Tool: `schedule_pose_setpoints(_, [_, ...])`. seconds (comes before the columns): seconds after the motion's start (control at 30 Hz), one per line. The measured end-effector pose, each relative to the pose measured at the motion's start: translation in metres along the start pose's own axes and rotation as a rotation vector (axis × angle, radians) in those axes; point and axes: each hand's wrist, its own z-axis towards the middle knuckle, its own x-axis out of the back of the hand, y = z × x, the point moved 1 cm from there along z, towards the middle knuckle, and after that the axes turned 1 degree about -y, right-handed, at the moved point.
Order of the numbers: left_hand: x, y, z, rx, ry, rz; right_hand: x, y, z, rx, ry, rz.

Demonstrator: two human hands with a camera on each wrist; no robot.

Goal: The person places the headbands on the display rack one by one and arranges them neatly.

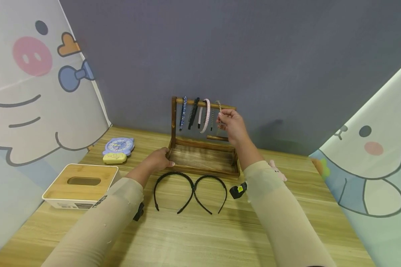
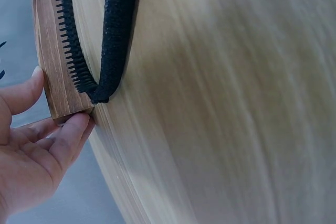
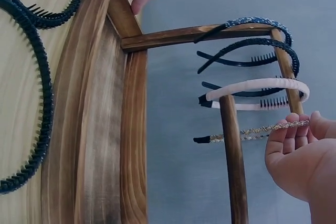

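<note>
A wooden rack with a tray base and an upper bar stands on the table. My left hand grips the tray's left end, thumb at the front corner. At the bar's right part, my right hand pinches a gold beaded headband between thumb and fingers; the band still loops around the bar. Left of it hang a pink headband, a dark toothed headband and a blue glittery headband. Two black toothed headbands, one left and one right, lie side by side before the rack.
On the left stands a tissue box with a wooden lid. Behind it are a purple clock and a small yellow object. A pink plush shows partly behind my right sleeve. A grey wall rises behind the table.
</note>
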Motion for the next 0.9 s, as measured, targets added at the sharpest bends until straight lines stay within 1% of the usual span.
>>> schedule_pose_setpoints(0.17, [0.000,0.000,0.000,-0.002,0.000,0.000,-0.003,0.004,0.001,-0.016,0.004,-0.023])
schedule_pose_setpoints(0.4, [-0.001,-0.001,0.001,-0.003,0.002,0.007,-0.003,0.005,0.000,-0.027,0.013,-0.025])
schedule_pose_setpoints(0.67, [0.000,0.000,-0.001,-0.006,0.004,0.001,0.003,0.005,-0.003,-0.016,-0.003,-0.060])
schedule_pose_setpoints(0.9, [-0.001,0.000,0.000,-0.005,0.003,-0.001,0.009,0.005,-0.005,-0.020,-0.005,-0.102])
